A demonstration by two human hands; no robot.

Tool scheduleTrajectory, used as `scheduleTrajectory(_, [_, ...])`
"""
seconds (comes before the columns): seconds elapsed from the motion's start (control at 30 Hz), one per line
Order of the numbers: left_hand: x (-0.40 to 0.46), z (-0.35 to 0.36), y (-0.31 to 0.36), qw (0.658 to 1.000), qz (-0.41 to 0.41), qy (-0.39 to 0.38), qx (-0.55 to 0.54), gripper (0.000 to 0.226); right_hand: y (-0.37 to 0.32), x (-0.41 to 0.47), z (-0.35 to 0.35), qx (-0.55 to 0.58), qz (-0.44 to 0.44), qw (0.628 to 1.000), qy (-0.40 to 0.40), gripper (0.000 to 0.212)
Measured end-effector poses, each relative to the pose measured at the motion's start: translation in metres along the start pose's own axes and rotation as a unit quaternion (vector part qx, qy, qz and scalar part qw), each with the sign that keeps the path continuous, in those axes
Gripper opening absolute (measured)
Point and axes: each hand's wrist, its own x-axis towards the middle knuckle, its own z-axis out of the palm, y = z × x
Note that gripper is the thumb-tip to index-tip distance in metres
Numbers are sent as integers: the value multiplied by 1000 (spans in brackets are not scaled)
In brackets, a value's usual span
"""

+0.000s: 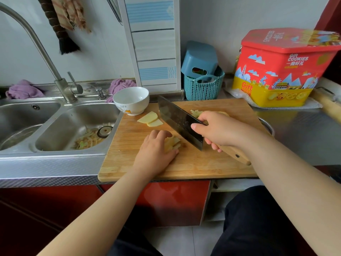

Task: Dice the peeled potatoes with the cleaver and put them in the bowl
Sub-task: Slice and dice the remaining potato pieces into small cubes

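From the head camera, the left hand [156, 152] lies palm-down with fingers curled over a stack of potato strips [173, 143] mid-board. The right hand [219, 130] grips the cleaver [180, 122] by its wooden handle, blade running from near right to far left, edge down beside the strips. Loose slices [150, 119] lie near the white bowl [131, 100] at the cutting board [184, 163]'s far-left corner; bare board lies toward the near edge.

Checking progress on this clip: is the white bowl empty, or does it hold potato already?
Empty as far as visible: the white bowl shows only bare white interior; its near inner bottom is hidden by the rim.
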Motion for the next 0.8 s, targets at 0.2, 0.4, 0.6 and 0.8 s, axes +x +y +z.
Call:
scheduleTrajectory(0.2, [20,-5,12,995,-12,-55,88,51,8,-1,-10,5,11,1000,16,46])
scheduleTrajectory(0.4, [53,-6,25,973,-3,-165,163,32,13,-1,-8,18,19,999,20,42])
scheduleTrajectory(0.6, [56,-3,20,979,-22,-161,127,33,20,-1,-8,18,19,1000,9,42])
scheduleTrajectory(0.8, [24,-29,-10,976,-12,-210,-46,72,22,3,-8,31,12,999,-9,43])
